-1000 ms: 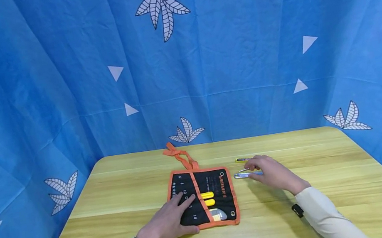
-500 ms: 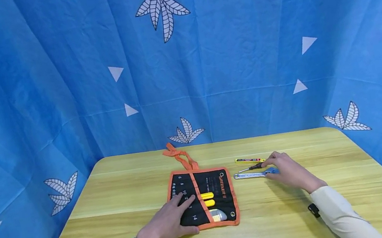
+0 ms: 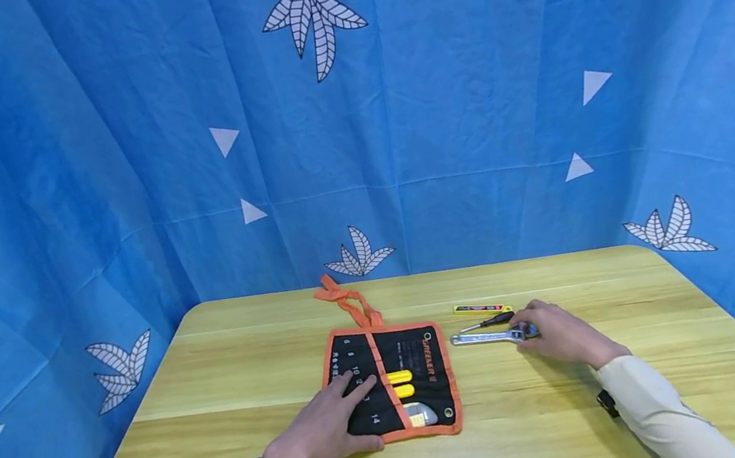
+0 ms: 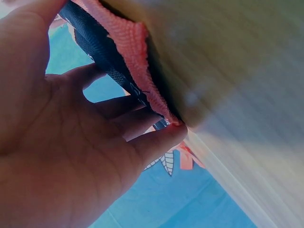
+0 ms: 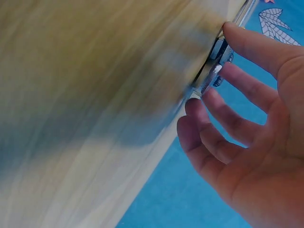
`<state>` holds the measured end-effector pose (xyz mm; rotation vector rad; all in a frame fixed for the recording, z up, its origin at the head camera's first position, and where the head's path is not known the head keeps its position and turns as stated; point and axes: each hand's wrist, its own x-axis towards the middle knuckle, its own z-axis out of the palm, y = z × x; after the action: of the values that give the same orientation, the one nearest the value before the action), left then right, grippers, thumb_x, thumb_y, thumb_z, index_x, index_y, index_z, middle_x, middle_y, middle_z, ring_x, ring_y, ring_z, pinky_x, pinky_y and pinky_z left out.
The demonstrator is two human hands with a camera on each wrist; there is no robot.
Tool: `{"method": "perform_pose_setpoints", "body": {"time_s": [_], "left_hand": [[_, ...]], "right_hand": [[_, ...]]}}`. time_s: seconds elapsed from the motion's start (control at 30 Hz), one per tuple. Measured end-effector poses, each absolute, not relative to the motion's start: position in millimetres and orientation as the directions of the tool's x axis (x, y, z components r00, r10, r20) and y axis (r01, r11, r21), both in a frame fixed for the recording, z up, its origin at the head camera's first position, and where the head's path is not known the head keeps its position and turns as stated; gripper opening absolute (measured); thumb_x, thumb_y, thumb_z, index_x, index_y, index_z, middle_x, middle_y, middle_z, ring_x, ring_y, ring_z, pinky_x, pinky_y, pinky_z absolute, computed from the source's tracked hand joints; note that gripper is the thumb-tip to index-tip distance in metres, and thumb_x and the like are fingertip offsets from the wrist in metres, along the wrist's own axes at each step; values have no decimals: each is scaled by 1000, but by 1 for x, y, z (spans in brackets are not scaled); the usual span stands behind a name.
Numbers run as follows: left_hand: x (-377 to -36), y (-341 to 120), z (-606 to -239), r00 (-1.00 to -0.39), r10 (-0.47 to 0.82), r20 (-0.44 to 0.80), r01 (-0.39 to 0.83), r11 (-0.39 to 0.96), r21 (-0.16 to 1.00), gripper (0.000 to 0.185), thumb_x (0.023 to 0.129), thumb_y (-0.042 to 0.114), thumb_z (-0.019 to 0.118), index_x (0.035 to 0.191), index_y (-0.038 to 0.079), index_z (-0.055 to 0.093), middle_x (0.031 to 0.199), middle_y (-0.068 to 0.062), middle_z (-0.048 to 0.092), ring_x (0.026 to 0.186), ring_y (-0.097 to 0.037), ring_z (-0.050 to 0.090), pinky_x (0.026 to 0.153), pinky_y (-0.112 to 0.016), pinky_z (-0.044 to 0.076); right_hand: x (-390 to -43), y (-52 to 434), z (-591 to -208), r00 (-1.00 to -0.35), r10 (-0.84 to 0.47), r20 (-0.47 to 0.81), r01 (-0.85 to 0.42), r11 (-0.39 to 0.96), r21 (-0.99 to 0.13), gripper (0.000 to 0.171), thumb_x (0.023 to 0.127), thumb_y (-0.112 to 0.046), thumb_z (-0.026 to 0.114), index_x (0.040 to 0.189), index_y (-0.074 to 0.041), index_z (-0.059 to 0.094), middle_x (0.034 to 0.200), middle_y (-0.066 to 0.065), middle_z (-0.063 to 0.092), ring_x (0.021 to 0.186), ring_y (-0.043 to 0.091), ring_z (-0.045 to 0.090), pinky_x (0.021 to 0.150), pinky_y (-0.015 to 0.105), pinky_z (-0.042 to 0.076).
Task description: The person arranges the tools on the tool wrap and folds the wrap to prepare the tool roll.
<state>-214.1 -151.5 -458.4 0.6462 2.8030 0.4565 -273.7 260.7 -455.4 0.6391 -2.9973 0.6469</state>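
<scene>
My left hand (image 3: 320, 427) rests on a black tool roll (image 3: 420, 350) with orange edging, fingers spread over its numbered pocket side. The left wrist view has its fingertips at the orange edge (image 4: 137, 71). Two yellow handles (image 3: 402, 391) and a grey-and-yellow tool end (image 3: 420, 414) poke from the pockets. To the right, my right hand (image 3: 563, 334) pinches the head of a silver adjustable wrench (image 3: 480, 337) between thumb and fingers, low at the tabletop. The wrench head (image 5: 213, 66) shows between thumb and fingertips in the right wrist view.
Just behind the wrench lies a small screwdriver (image 3: 488, 321) with a dark handle, and beyond it a yellow box-like strip (image 3: 483, 308). Orange ties (image 3: 350, 301) trail from the roll toward the back of the wooden table (image 3: 565, 277). A blue curtain (image 3: 460, 84) hangs behind.
My right hand has slid rightward along the tools, left the screwdriver's handle and come to the wrench head. The left hand and the roll stay put.
</scene>
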Motion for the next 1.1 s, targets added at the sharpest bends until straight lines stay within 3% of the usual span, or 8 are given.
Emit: {"method": "perform_pose_setpoints", "body": {"time_s": [0.53,0.83,1.1], "left_hand": [[-213,-151,-459,-874,464,-146,392,849,355,93,82,63,77,158,25,41,163,-22,32,145,-47,38,112,-64,39],[-213,-152,-458,-874,464,-140,392,847,361,93,82,62,78,158,24,41,163,-23,32,145,-47,38,112,-64,39],[-212,-151,-456,-876,459,-151,380,847,372,92,82,61,78,158,24,42,163,-22,32,146,-47,37,113,-64,38]], "right_hand": [[-275,261,-456,-909,-415,36,-395,833,-388,28,85,-15,80,110,-3,76,92,2,63,80,14,53,68,32,48],[-272,264,-454,-900,-424,102,-427,813,-394,18,85,-14,78,103,-11,77,87,0,57,76,13,45,64,26,39],[-271,250,-448,-890,-427,158,-454,799,-395,28,85,-13,77,112,-5,77,87,0,56,74,12,45,63,26,40]]}}
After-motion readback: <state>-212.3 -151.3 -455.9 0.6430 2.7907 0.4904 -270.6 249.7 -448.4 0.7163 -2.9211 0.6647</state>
